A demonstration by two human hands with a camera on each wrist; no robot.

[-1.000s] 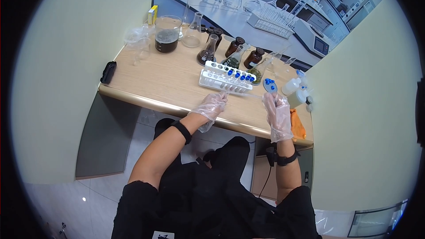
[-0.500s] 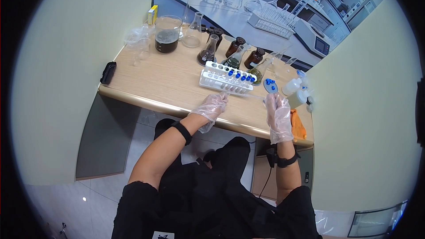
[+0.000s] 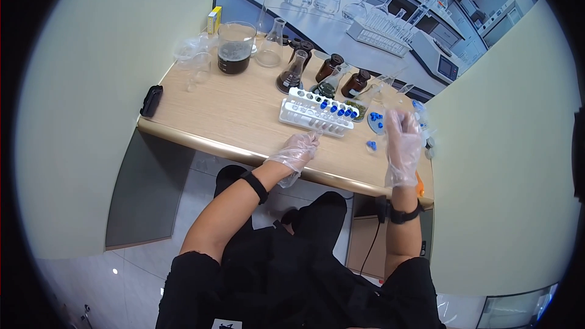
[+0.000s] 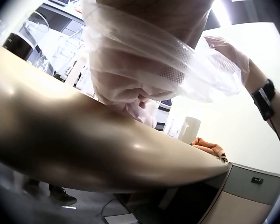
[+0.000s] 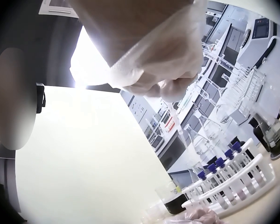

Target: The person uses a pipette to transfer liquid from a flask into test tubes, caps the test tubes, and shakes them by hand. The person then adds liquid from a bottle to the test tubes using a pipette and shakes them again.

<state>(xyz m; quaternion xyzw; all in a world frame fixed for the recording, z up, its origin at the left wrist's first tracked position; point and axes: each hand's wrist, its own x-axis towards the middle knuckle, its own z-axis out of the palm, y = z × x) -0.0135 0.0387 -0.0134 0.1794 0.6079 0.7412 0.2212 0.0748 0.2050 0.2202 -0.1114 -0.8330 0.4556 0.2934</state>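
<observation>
In the head view, my gloved left hand (image 3: 297, 151) is in front of the white test tube rack (image 3: 292, 123), its fingers curled round what looks like a small clear tube, mostly hidden. My gloved right hand (image 3: 403, 146) is raised at the right, fingers bent together. The right wrist view shows its fingers pinching a thin translucent dropper-like stick (image 5: 183, 136) that points down. Several tubes in the rack (image 5: 266, 169) have blue caps (image 5: 220, 162). Loose blue caps (image 3: 372, 145) lie on the table between rack and right hand, others in a round dish (image 3: 376, 125).
Behind the rack stand flasks (image 3: 291, 79), brown bottles (image 3: 355, 84) and a beaker of dark liquid (image 3: 234, 64). A black object (image 3: 152, 101) lies at the left edge. An orange cloth (image 4: 210, 148) and a white bottle (image 4: 190, 129) are at the right.
My right hand has moved up and to the right, away from my left hand, uncovering loose blue caps. The left hand has hardly moved. The head view has shifted slightly.
</observation>
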